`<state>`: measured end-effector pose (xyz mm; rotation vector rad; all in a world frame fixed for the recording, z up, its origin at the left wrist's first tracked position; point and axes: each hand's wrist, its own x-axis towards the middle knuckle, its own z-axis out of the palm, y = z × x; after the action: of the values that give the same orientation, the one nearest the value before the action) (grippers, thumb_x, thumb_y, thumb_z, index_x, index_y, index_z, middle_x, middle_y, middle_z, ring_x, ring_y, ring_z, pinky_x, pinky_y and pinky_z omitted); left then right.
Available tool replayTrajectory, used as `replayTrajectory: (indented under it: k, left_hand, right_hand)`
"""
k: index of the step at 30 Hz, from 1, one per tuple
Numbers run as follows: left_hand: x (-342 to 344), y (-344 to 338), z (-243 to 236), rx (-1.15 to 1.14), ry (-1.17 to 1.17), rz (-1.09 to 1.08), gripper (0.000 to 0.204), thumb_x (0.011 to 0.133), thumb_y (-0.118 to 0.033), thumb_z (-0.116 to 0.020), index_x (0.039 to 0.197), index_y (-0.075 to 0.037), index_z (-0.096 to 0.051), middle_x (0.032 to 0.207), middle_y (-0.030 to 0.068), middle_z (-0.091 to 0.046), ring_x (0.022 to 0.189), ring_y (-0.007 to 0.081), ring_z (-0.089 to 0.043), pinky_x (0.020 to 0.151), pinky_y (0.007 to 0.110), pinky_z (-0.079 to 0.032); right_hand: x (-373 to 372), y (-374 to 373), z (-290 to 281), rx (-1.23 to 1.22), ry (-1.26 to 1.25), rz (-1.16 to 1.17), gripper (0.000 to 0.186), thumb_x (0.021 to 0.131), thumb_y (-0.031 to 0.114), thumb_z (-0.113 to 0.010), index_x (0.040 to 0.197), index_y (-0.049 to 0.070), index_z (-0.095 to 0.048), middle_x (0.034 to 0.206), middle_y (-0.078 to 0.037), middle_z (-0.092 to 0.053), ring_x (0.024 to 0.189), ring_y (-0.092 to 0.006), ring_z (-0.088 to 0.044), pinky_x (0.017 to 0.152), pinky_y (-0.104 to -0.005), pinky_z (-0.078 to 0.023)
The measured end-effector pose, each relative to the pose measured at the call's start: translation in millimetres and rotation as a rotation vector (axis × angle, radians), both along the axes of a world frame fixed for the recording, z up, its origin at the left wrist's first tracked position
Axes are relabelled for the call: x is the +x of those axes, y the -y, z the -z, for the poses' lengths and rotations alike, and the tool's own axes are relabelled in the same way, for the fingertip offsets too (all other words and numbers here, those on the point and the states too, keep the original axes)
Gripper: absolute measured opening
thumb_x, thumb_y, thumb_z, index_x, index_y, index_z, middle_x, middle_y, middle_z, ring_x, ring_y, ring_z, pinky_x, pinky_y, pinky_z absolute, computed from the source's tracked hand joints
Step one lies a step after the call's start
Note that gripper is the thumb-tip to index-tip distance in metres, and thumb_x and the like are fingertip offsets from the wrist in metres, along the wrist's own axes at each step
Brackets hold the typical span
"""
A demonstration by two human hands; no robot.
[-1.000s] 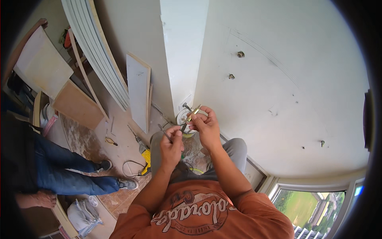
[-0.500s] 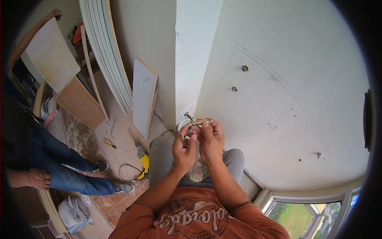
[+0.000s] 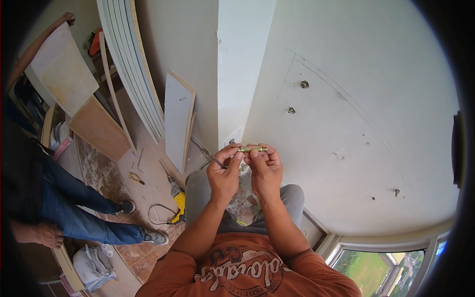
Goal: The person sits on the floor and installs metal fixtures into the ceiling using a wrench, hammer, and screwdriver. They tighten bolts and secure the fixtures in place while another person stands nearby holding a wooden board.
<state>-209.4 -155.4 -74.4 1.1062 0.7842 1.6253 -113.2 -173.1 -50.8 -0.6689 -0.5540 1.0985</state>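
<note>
A brass-coloured metal expansion bolt [image 3: 253, 148] lies level between my two hands, in front of the wall corner. The fingertips of my left hand [image 3: 223, 175] pinch its left end. At its right end, the thumb and fingers of my right hand [image 3: 266, 173] are closed on it. A thin dark rod [image 3: 220, 163] shows by the fingers of my left hand; whether the hand grips it I cannot tell.
A yellow power drill [image 3: 179, 204] and pliers [image 3: 136, 178] lie on the floor to the left. Boards [image 3: 177, 119] lean against the wall. Several holes mark the right wall [image 3: 336, 128]. A co-worker [image 3: 74, 198] stands at left beside a panel [image 3: 69, 69]. A window [image 3: 366, 272] is at lower right.
My hands have drawn level with each other, and the left fingertips have closed on the bolt's left end. The bolt has turned from slightly tilted to nearly level.
</note>
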Motion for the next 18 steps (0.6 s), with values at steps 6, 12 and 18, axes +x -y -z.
replayTrajectory:
  k: [6, 12, 18]
  left_hand:
    - [-3, 1, -10, -0.164, 0.197, 0.068, 0.032, 0.088, -0.005, -0.068, 0.118, -0.001, -0.057, 0.107, 0.0105, -0.065, 0.066, 0.0035, -0.053, 0.051, 0.018, -0.042]
    - [-7, -6, -18, -0.241, 0.392, 0.108, 0.03, 0.089, -0.005, -0.067, 0.117, -0.001, -0.056, 0.103, 0.0096, -0.065, 0.058, 0.0052, -0.049, 0.049, 0.021, -0.041]
    - [-35, -9, -36, -0.231, 0.496, 0.039, 0.029, 0.094, -0.003, -0.056, 0.122, -0.004, -0.054, 0.088, 0.0018, -0.057, 0.051, 0.0055, -0.041, 0.048, 0.022, -0.039]
  right_hand:
    - [2, -2, 1, 0.033, 0.125, 0.055, 0.038, 0.09, -0.002, -0.061, 0.123, 0.001, -0.042, 0.103, -0.015, -0.066, 0.086, -0.0159, -0.064, 0.077, -0.0276, -0.054]
    - [5, -4, -6, 0.05, 0.151, 0.081, 0.042, 0.089, -0.002, -0.062, 0.125, 0.0, -0.041, 0.102, -0.014, -0.066, 0.089, -0.0145, -0.063, 0.078, -0.0265, -0.051]
    - [28, -6, -19, 0.104, 0.149, 0.264, 0.039, 0.091, -0.001, -0.06, 0.125, 0.001, -0.042, 0.104, -0.013, -0.066, 0.088, -0.0163, -0.062, 0.079, -0.0282, -0.052]
